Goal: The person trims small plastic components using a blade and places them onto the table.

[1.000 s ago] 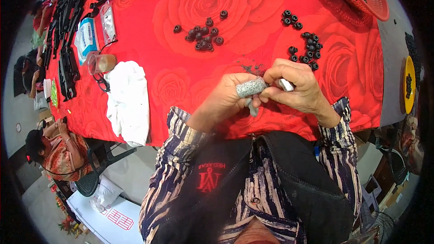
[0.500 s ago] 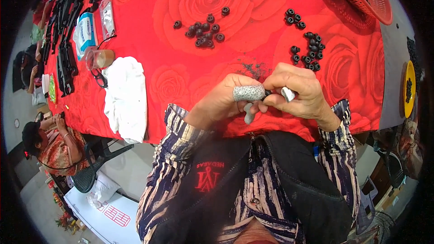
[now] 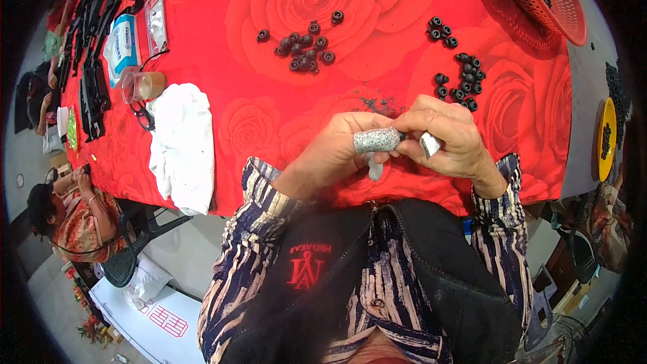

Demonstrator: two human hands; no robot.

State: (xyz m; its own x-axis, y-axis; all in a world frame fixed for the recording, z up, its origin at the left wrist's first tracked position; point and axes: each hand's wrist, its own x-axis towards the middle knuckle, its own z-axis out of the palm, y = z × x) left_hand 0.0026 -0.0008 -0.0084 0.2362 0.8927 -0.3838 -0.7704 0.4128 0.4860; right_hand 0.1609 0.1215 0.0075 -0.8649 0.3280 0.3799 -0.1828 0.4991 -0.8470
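Note:
My two hands meet just above the table's near edge. My left hand [image 3: 337, 141] is closed, with a speckled grey finger sleeve [image 3: 376, 140] over one digit and a paler grey covering [image 3: 375, 170] below it. Between its fingertips and my right hand sits a small black part [image 3: 402, 136], mostly hidden. My right hand [image 3: 445, 131] is closed around a white-wrapped object [image 3: 430, 143], whose kind I cannot make out; its fingers press against the black part. Dark shavings [image 3: 381, 104] lie scattered on the red cloth just beyond my hands.
Small round black parts lie in groups at centre [image 3: 303, 47] and right [image 3: 465, 81]. A red basket [image 3: 573, 10] stands far right, a yellow plate [image 3: 601, 155] beyond the edge. Leftward are a white cloth [image 3: 182, 148], a cup [image 3: 143, 86], a wipes pack [image 3: 125, 44] and black strips [image 3: 94, 94].
Both hands stay together in nearly the same place. The sleeved digit has shifted slightly right, closer to my right hand, covering more of the black part.

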